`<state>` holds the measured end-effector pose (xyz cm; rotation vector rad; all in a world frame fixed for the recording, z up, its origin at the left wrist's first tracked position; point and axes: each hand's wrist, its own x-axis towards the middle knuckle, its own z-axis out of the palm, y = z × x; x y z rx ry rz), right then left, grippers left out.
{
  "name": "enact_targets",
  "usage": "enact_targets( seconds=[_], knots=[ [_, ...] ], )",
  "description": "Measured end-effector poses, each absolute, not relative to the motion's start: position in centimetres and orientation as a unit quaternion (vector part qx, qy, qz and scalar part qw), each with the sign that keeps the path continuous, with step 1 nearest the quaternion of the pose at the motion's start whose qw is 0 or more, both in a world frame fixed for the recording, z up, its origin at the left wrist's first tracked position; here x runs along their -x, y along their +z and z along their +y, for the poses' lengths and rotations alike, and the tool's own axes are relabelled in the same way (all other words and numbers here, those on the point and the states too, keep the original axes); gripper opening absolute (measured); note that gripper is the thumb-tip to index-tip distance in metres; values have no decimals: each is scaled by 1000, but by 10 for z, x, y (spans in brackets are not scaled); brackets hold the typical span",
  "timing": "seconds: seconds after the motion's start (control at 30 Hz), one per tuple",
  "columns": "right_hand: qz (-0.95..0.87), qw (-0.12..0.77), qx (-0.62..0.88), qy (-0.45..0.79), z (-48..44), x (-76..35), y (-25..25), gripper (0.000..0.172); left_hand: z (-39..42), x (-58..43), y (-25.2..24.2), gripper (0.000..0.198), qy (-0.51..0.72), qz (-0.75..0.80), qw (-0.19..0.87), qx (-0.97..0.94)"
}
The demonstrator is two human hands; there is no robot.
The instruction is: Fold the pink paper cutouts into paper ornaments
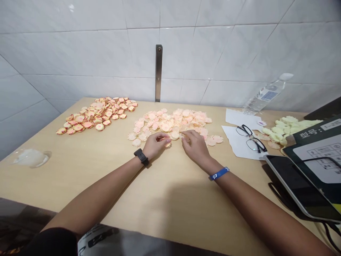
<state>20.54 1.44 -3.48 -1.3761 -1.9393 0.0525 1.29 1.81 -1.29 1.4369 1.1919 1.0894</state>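
Observation:
My left hand [154, 146], with a black watch at the wrist, pinches a small flower-shaped disc [167, 143] with a scalloped edge. Just to its right is my right hand [195, 145], with a blue band on the wrist. Its fingers are apart and reach to the front edge of a loose pile of pale pink flower-shaped discs [166, 124]; I see nothing held in them. Over on the left lies a second heap of yellowish discs with red edges [101, 113], thicker than the pink ones.
A clear dish with white paste [30, 157] sits at the table's left. To the right are white paper [233, 140], eyeglasses [250, 138], a leaning water bottle [266, 93], pale green flower pieces [286, 128], a dark box [319, 142] and a phone-like device [301, 186]. Tiled wall stands behind.

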Motion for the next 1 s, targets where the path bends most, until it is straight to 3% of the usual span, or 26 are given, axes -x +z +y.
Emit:
enact_targets(
  seconds=[0.07,0.2,0.4,0.7,1.0],
  knots=[
    [-755,405,513,57,12,-203,-33,15,18,-12,-13,17,446,476,498,-571],
    [-783,396,471,95,7,-199,-30,31,17,-12,-12,23,441,464,550,-536],
    [-803,389,436,116,5,-196,-31,33,19,-14,-10,24,458,455,593,-480],
    [-794,394,441,143,6,-197,-32,34,16,-12,-9,41,444,452,549,-545],
    [-792,389,441,166,5,-196,-30,34,22,-10,-19,31,431,417,595,-535]
  ],
)
